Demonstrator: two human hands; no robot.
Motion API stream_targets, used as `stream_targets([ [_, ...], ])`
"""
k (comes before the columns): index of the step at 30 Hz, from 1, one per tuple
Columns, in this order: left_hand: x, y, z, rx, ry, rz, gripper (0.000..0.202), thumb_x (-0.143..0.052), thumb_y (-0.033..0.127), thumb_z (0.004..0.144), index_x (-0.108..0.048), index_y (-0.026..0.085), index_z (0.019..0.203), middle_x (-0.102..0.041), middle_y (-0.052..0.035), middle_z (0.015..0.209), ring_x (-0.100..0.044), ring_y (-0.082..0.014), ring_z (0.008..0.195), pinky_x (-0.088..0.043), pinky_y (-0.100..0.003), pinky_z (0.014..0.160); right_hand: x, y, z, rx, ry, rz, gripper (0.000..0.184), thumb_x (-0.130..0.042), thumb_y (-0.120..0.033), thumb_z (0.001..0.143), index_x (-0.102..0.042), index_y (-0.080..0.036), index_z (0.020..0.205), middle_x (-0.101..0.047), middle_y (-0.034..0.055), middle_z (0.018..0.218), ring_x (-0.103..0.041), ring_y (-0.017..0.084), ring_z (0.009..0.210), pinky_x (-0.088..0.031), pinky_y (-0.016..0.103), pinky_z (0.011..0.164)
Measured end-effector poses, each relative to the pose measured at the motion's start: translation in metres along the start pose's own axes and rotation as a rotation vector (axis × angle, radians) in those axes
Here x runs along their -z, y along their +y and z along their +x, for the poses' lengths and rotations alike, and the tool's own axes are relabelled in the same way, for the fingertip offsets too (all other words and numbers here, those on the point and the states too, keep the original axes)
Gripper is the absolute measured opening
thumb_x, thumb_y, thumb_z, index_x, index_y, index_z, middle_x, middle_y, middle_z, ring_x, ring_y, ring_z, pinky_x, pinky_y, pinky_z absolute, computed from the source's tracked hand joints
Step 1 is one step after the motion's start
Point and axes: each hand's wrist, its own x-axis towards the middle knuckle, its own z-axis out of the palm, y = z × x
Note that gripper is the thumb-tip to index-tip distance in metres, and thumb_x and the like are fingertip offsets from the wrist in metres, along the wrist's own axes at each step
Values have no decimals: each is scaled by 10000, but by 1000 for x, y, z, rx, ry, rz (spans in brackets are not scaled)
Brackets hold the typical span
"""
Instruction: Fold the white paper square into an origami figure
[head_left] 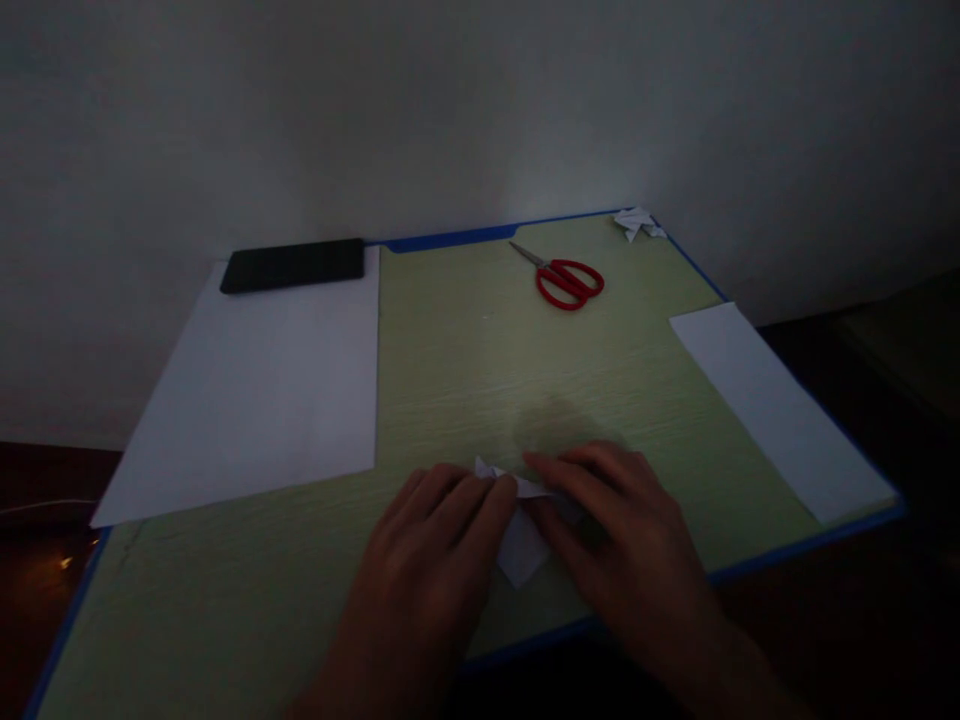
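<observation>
A small folded piece of white paper (523,545) lies on the green table top (480,360) near its front edge. My left hand (435,545) rests on its left side, fingers pressed together onto the paper. My right hand (615,530) covers its right side, fingers pressing down along the top fold. Most of the paper is hidden under both hands; only a pointed lower corner and a bit of the upper edge show.
A large white sheet (262,390) lies at the left, with a black phone (294,265) at its far end. Red scissors (562,280) lie at the back. A narrow white strip (780,405) lies at the right edge. Crumpled paper scrap (637,222) sits in the far corner.
</observation>
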Motion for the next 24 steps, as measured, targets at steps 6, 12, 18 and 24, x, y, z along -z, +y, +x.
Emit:
stream_targets([
  [6, -1, 1, 2, 14, 10, 44, 202, -509, 136, 1056, -674, 80, 1158, -739, -95, 918, -661, -223, 825, -601, -367, 711, 2, 2, -12, -64, 33, 71, 211, -664, -193, 1004, -713, -282, 1190, -710, 34, 1015, -653, 230, 937, -540, 415, 830],
  [12, -3, 1, 12, 82, -19, 71, 214, -516, 165, 1060, -693, 114, 1171, -736, -68, 867, -680, -210, 761, -600, -358, 671, 3, 2, -14, -73, 48, 114, 199, -642, -165, 1010, -709, -269, 1167, -692, 22, 960, -630, 213, 890, -523, 394, 788],
  [18, -9, 2, 19, 166, 67, 18, 188, -538, 186, 1056, -709, 134, 1113, -723, -39, 827, -670, -179, 722, -597, -326, 673, 3, -5, 3, -102, -30, 38, 233, -675, -254, 998, -695, -289, 1227, -686, 28, 961, -635, 242, 894, -478, 444, 815],
  [24, 2, 0, 10, 147, 1, -85, 159, -551, 120, 1036, -694, 149, 1100, -729, -51, 964, -662, -173, 842, -601, -291, 747, -3, -10, 21, -134, -19, -35, 39, -701, -255, 984, -734, -246, 965, -679, 11, 885, -630, 244, 876, -446, 428, 807],
])
